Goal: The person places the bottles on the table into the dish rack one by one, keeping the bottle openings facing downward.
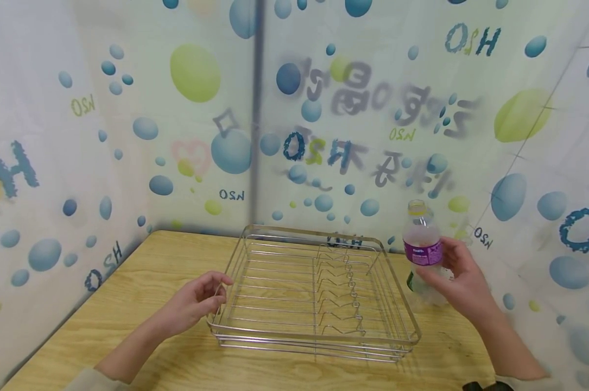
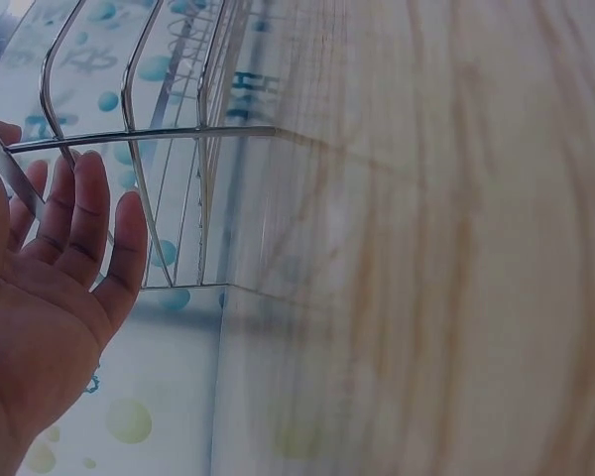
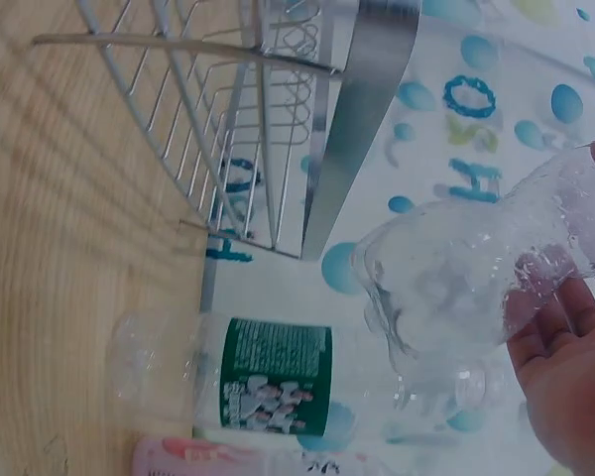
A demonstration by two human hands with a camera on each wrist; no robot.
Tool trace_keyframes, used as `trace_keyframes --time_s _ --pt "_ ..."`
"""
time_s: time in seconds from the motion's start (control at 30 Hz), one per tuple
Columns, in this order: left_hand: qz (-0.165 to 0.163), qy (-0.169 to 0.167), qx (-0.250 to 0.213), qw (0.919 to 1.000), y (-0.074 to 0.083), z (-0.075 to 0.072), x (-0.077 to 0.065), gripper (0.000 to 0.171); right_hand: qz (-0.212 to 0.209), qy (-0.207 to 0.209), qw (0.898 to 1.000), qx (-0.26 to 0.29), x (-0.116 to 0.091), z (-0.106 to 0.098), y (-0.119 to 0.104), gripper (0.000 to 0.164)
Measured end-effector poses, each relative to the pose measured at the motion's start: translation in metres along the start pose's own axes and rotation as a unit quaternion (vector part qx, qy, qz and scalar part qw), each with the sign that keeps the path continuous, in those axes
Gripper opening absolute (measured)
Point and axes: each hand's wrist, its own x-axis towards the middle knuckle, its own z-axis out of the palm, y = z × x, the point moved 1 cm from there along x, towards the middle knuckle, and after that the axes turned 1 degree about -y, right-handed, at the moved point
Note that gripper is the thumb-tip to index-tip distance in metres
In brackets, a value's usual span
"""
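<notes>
A wire dish rack (image 1: 274,331) of shiny metal stands on the wooden table, its row of bent dividers toward the right. At its left rim is my left hand (image 1: 194,304), with the index finger and thumb tips right at the metal band. The left wrist view shows that hand's (image 2: 55,268) fingers loosely extended beside the rack's side wires (image 2: 129,89). To the right of the rack, my right hand (image 1: 462,279) grips a clear plastic bottle (image 1: 423,251) with a purple label. This bottle is uncapped and held raised above the table.
Behind the held bottle, a clear bottle with a green label (image 3: 276,377) stands on the table. Beside it is a pink item (image 3: 218,458), partly cut off in the right wrist view. Patterned curtains (image 1: 196,136) with bubbles and lettering hang around the table (image 1: 143,271).
</notes>
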Motion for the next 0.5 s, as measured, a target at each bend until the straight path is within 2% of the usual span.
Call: trace_keyframes --time_s 0.5 --pt "0.003 0.0 0.0 1.0 0.001 0.0 0.0 0.03 -0.029 -0.036 0.998 -0.039 0.024 0.039 -0.031 0.067"
